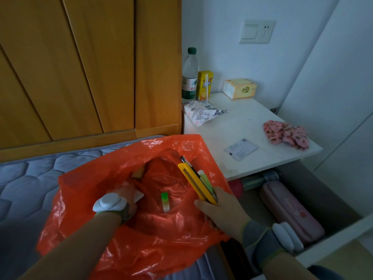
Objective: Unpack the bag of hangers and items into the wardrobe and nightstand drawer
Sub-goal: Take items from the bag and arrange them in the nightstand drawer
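An orange plastic bag (129,229) lies open on the quilted mattress (30,178), and everything else sits around it. The left hand (126,196) is plunged inside the bag's mouth; its fingers are hidden by the plastic and a white item, so their grip cannot be told. The right hand (221,211) rests at the bag's right rim with fingers closed around a yellow utility knife (194,181), bundled with a dark pen-like item and a pale green piece, all pointing up and away. Deep in the bag stands a small green-and-white stick (165,202), and a tan block (138,172) shows farther in. Just right of the bag, the nightstand drawer (314,201) is pulled open, holding a pink pencil case (292,211) and a teal-handled tool. Above the drawer, the white nightstand top (242,126) carries a water bottle (189,75), a yellow drink carton (204,84), a tissue pack (240,88), a printed packet, a card and a pink cloth (285,134). Behind the bag rise the closed wooden wardrobe doors (80,63).
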{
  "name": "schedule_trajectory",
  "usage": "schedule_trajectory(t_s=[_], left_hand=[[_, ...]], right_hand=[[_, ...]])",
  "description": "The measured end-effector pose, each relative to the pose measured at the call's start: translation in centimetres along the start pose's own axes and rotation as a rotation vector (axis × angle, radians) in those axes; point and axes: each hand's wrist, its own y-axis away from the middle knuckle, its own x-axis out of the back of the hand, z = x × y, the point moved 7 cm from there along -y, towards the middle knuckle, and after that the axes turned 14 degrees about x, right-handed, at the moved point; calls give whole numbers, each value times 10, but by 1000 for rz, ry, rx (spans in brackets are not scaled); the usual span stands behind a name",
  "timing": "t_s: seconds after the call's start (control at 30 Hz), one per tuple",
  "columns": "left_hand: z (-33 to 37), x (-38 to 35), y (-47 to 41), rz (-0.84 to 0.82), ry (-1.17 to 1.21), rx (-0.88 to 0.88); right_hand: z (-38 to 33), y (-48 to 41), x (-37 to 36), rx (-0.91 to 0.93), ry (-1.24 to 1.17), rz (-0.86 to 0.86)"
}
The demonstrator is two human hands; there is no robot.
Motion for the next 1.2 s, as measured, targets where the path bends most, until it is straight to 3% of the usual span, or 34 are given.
schedule_trajectory(t_s=[0.3, 0.53, 0.7, 0.93, 1.2], left_hand=[[14, 46, 58, 83, 202, -245], [35, 88, 128, 15, 571, -406], [61, 103, 173, -194, 907, -466], [99, 97, 214, -466, 973, -541], [151, 92, 229, -147, 760, -682]], right_hand=[[-13, 11, 6, 13, -71, -15], [-19, 47, 39, 32, -77, 74], [-18, 87, 80, 36, -68, 198], [-9, 139, 121, 20, -122, 294], [27, 193, 162, -53, -146, 384]])
